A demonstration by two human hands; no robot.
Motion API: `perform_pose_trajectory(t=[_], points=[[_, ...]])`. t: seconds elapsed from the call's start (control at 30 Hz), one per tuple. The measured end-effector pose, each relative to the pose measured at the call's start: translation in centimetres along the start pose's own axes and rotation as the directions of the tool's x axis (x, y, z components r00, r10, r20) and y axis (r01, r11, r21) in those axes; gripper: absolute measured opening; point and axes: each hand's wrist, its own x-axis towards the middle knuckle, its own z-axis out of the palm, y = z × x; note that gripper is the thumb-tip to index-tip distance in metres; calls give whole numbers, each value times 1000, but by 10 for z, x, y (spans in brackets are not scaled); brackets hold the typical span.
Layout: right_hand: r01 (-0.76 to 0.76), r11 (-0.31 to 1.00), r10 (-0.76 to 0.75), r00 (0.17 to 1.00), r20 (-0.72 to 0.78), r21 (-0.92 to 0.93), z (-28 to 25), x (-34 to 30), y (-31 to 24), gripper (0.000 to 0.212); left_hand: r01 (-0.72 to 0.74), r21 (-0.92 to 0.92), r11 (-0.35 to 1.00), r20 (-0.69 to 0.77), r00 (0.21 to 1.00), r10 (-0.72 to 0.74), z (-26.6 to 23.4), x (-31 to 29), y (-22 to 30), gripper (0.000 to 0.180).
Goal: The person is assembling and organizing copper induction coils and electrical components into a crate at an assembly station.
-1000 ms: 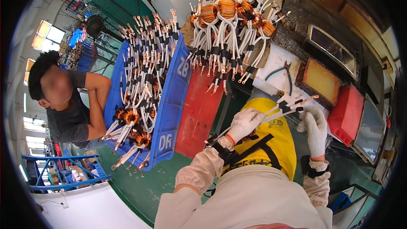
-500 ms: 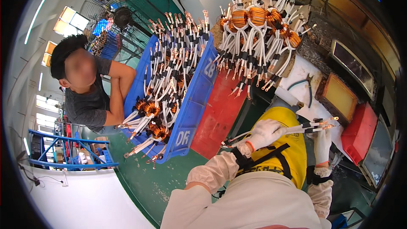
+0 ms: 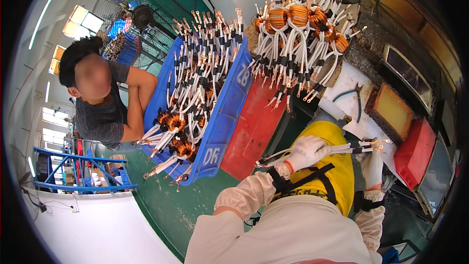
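Observation:
My left hand [image 3: 309, 151], in a white knit glove, is closed around a bundle of white insulated leads [image 3: 343, 148] over my yellow apron [image 3: 337, 181]. Copper ring terminals [image 3: 382, 143] and black sleeves show at the bundle's right end, and more lead ends [image 3: 266, 161] stick out left of the hand. My right hand [image 3: 372, 170], gloved too, is closed on the leads near the terminals; its fingertips are partly hidden behind them. Whatever part of the bundle lies inside my left palm is covered by the glove.
A blue crate [image 3: 215, 137] of copper-wound coils stands left on a red surface [image 3: 254, 127]. More coils [image 3: 298, 17] are piled ahead. To the right are pliers [image 3: 359, 102], a framed yellowish block [image 3: 391, 112] and a red bin [image 3: 414, 154]. A person [image 3: 105, 102] leans by the crate.
The whole view has shifted slightly. The terminal ends of the leads sit a little lower against my right hand; both hands otherwise keep nearly the same places.

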Motion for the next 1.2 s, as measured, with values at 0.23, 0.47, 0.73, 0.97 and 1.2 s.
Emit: perform_pose_trajectory(t=[0.23,0.47,0.73,0.97,1.2], points=[[132,986,-133,991,-4,-99,-16,6,-12,47,-14,1,1000,-41,999,14,-4,-2,4,35],[22,997,-17,998,-65,76,-15,3,-9,44,-17,-10,1000,-45,999,17,-3,-2,6,33],[119,993,-118,986,121,2,-19,-4,-17,45,20,7,1000,-15,1000,-20,-6,2,7,36],[153,969,-147,988,41,-195,-18,-8,-29,42,-29,109,994,73,997,22,-8,3,13,36],[-6,999,8,998,-64,37,-30,-10,-16,42,-40,27,999,31,999,39,-4,-1,11,37]])
